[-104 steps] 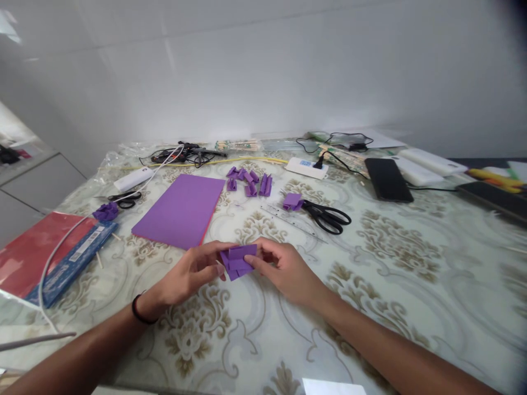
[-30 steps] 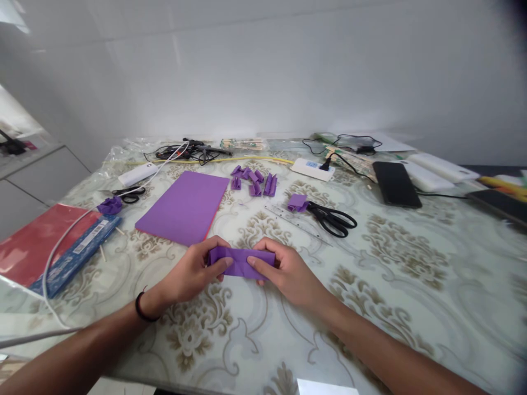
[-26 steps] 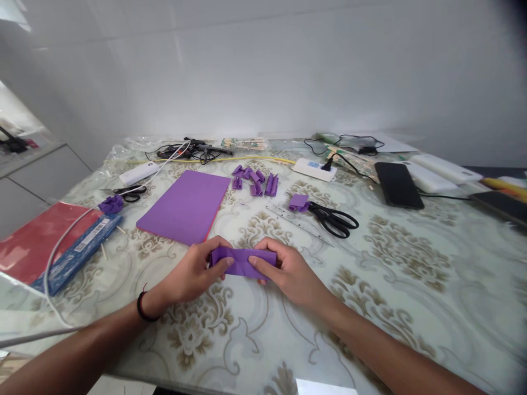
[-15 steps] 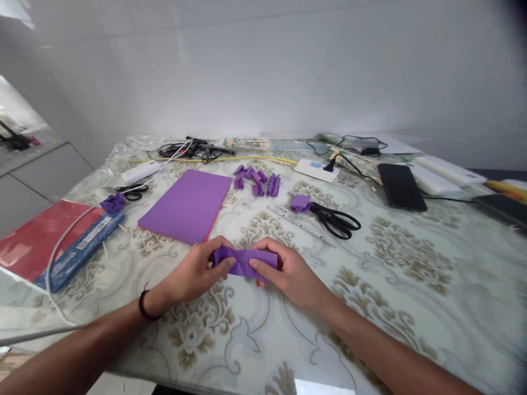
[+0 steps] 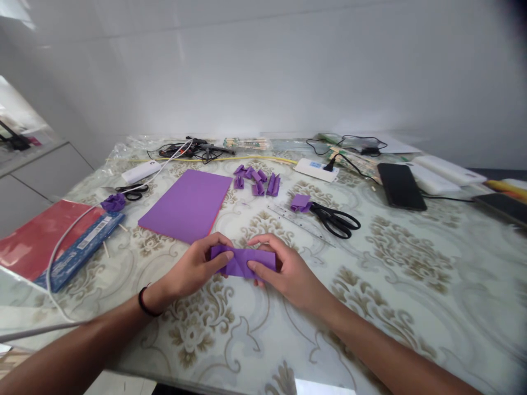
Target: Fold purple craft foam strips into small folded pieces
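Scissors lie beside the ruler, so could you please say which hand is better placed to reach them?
Probably the right hand: it is nearer the scissors, while the left hand lies farther across. Both hands hold the paper strip, though.

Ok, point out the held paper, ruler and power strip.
Held paper (image 5: 240,264), head view: its creased middle.
Ruler (image 5: 301,225), head view: about mid-length.
Power strip (image 5: 315,171), head view: middle of its white casing.
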Motion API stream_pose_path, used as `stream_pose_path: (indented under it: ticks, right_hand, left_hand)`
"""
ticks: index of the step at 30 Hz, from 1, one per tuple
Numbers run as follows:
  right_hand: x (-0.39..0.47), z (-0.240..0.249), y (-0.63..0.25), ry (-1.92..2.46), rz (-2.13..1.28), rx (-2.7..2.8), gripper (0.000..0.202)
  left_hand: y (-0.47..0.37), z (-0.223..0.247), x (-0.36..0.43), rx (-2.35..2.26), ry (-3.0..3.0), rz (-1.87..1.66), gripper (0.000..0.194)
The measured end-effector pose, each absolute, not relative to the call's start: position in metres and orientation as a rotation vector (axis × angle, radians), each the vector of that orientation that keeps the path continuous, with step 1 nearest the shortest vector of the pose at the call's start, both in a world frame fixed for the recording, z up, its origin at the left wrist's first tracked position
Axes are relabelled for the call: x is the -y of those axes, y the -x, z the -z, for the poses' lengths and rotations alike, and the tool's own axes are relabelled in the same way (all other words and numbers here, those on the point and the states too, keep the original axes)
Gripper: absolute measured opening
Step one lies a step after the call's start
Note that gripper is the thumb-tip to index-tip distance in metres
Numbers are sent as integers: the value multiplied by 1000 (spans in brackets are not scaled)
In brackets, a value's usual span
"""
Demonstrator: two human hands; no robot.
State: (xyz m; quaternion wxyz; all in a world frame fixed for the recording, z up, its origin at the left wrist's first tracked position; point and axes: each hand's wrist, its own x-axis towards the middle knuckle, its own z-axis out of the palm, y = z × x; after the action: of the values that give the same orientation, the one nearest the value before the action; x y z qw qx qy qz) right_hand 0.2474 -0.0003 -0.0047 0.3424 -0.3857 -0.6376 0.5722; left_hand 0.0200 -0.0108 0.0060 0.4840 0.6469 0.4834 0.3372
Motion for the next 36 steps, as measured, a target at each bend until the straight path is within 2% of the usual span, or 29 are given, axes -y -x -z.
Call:
stream_pose_path:
  ticks: [6,10,15,26,36]
  right_hand:
    - [0,7,-247,997,-1499,1621,32]
    - [1,3,-248,1012,-1387,1735,40]
    - [1,2,-249,974,-1294,1885,35]
    - [3,-2,-252,923,-1226,2019,45]
    - [-2,2,-251,990,-1131,2012,37]
  left_hand:
    - [-19,-6,8,-1228,-1669,-817,15]
    - [-19,-5,7,-1271,-1626,-832,18]
    - [-18,-4,8,-1344,-1633,-852,23]
    - [-20,-10,6,-1449,-1595,-1008,21]
    - [-19,-10,8,-1318,-1616,-913,24]
